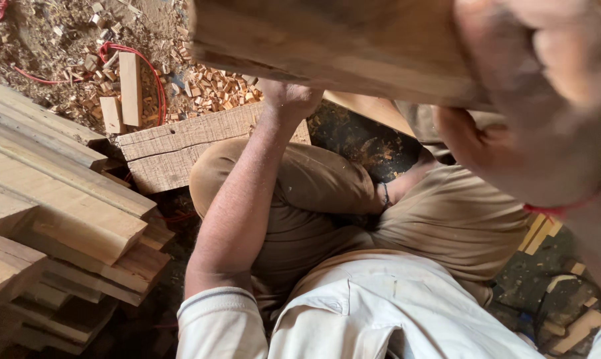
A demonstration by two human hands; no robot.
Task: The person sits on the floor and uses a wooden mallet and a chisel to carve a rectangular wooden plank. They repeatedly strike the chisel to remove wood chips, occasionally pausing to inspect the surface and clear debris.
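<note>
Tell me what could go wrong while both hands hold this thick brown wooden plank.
The thick brown wooden plank is raised over the person's bent legs; if the left hand or right hand slips, it may fall on them. Its rough edge could give splinters. The stacked pale wooden boards sit close beside.

A long wooden plank, pale brown with rough grain and a darker lower edge, runs across the top of the view, raised above the lap, tilted slightly, gripped at both ends.
</note>
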